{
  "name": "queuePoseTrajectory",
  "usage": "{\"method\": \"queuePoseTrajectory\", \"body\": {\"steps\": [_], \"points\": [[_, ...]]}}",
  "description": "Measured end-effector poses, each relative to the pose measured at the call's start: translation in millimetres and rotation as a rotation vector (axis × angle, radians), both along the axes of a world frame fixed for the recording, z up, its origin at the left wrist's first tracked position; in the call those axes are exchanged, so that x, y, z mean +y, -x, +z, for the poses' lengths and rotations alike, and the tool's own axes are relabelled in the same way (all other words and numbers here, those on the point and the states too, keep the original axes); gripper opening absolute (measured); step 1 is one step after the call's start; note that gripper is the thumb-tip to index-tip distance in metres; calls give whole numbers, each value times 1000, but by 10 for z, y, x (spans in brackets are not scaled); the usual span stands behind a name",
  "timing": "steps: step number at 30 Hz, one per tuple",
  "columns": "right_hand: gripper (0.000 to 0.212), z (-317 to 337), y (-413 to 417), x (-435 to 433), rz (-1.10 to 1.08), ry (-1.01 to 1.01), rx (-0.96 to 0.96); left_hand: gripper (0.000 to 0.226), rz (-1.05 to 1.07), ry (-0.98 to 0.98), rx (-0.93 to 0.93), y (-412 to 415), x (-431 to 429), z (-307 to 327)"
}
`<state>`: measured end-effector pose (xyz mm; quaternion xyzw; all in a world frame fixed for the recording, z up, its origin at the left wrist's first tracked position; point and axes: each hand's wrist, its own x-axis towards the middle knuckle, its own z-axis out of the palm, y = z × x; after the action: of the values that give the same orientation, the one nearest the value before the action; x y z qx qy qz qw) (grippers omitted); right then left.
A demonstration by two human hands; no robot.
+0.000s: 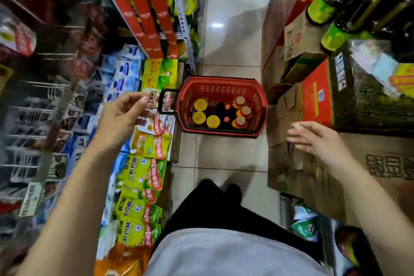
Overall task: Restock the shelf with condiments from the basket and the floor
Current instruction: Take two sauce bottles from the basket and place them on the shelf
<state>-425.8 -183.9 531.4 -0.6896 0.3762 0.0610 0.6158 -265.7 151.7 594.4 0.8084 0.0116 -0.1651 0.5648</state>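
Red basket (224,80) of jars (200,104) sits on the floor (230,152); left hand (126,111) loosely curled, empty; right hand (313,139) flat, fingers wide, over a cardboard box (291,170)

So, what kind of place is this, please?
Most likely a grocery shop aisle: white metal shelves full of packaged food, a red plastic shopping basket of jars on the pale tiled floor, and stacked brown cardboard cartons.

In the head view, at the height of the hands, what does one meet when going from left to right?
Wire racks → left hand → basket → right hand.
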Motion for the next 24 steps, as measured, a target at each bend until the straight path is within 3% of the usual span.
{"method": "queuePoseTrajectory", "body": {"steps": [5, 9, 12, 19, 24], "points": [[11, -400, -633, -97, -51, -59, 141, 17, 32, -65, 93, -707, -99, -559], [14, -855, -997, -59, -122, -116, 246, 20, -109, -135, 239, -1179, -374, -1149], [15, -1313, -1290, -14, -156, -181, 316, 11, -250, -179, 344, -1483, -647, -1689], [3, -2732, -1999, -14, -180, -281, 379, 4, -515, -261, 391, -2046, -1432, -3411], [26, -3887, -2298, 5, -127, -199, 353, 29, -553, -304, 402, -2156, -1877, -4699]]}}
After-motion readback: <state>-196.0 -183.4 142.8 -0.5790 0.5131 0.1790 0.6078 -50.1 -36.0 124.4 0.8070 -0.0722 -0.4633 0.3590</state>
